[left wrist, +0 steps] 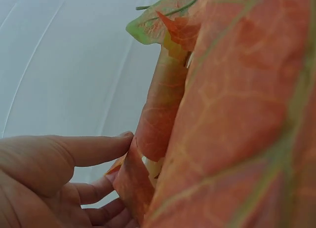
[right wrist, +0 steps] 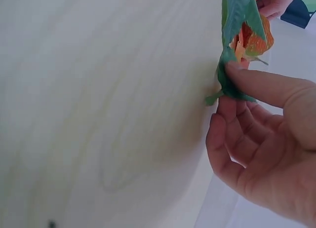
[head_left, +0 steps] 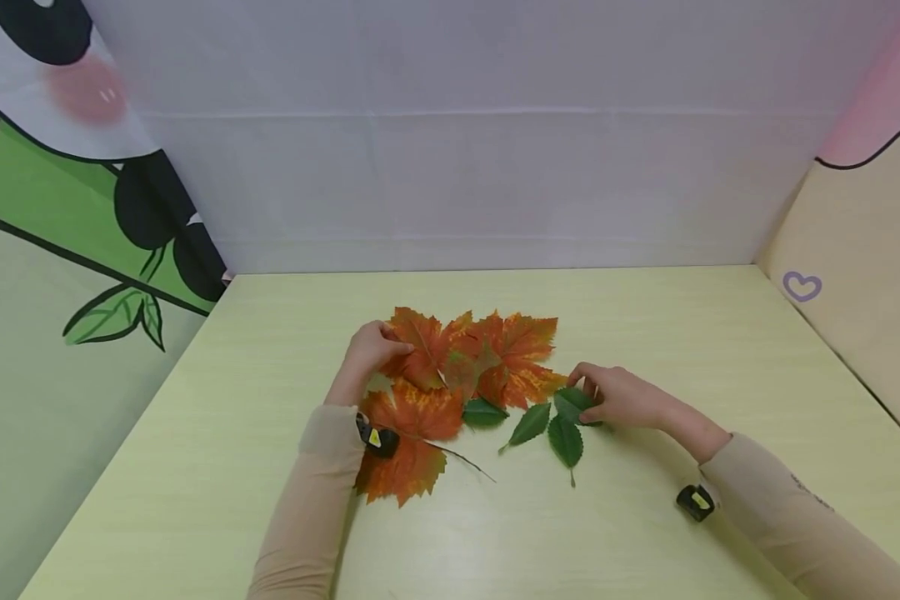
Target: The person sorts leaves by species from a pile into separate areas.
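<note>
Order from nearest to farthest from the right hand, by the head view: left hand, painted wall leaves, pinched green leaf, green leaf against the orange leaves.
1. Pinched green leaf: in the right hand.
2. Green leaf against the orange leaves: left of that hand.
3. Left hand: farther left.
4. Painted wall leaves: farthest left.

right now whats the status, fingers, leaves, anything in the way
Left fingers pinching orange leaf. Right fingers pinching green leaf. Other orange leaves crowd the first; no other obstacle seen.

Soft light leaves a faint sheen on the tabletop (head_left: 495, 537), while both wrist views look hazy.
</note>
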Action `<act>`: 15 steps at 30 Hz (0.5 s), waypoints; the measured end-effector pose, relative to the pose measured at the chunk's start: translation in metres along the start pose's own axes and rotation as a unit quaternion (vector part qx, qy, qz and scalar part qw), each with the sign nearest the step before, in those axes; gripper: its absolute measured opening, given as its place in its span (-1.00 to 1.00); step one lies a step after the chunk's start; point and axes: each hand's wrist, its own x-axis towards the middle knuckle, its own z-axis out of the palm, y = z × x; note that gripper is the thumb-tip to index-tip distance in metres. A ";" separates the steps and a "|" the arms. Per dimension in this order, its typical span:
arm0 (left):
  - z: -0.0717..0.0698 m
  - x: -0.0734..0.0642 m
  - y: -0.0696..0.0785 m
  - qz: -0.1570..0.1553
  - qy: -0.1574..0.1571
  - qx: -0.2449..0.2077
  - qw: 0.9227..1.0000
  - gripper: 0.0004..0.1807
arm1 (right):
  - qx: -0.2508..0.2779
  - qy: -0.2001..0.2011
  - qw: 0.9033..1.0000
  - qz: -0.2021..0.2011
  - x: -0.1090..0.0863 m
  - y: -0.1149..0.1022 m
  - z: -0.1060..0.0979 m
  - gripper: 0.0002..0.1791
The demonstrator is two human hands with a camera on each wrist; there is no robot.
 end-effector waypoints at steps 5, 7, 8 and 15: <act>0.002 -0.001 -0.001 -0.005 -0.002 -0.029 1.000 -0.61 | 0.008 0.011 1.000 0.016 0.002 0.008 -0.006 -0.61; 0.001 -0.001 -0.002 -0.004 -0.001 -0.035 0.999 -0.60 | 0.008 0.019 1.000 0.022 0.003 0.012 -0.010 -0.65; 0.001 -0.002 -0.002 -0.003 0.000 -0.037 0.999 -0.59 | 0.008 0.021 0.999 0.024 0.003 0.014 -0.012 -0.66; 0.000 -0.003 -0.001 -0.003 0.006 -0.045 0.999 -0.62 | 0.014 0.035 0.999 0.037 0.008 0.029 -0.027 -0.72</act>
